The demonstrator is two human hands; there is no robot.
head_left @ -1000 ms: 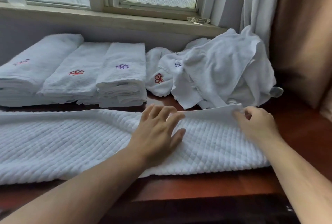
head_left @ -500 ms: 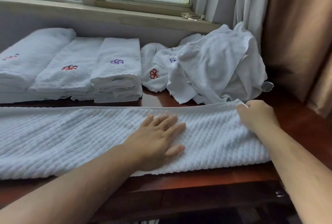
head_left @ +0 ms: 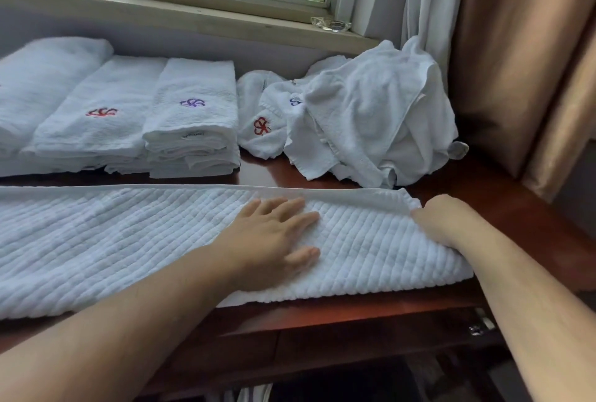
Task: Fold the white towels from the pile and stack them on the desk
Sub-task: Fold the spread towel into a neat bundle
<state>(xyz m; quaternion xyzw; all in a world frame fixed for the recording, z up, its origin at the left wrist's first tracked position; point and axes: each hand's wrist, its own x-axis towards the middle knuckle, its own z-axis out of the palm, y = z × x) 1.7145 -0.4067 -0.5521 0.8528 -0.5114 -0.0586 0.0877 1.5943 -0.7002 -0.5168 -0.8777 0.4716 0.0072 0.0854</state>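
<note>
A long white quilted towel lies flat across the front of the dark wooden desk, folded lengthwise. My left hand presses flat on it with straight fingers, right of its middle. My right hand grips the towel's far right corner, fingers curled under the edge. A loose pile of white towels sits at the back right. Stacks of folded towels with red and purple embroidery line the back left.
A window sill runs behind the desk with a small glass dish on it. White and brown curtains hang at the right. The desk's front edge lies just below the towel.
My left hand has slid toward me from the towel's far edge and lies flat on it. My right hand has moved from pinching the far edge to gripping the right corner.
</note>
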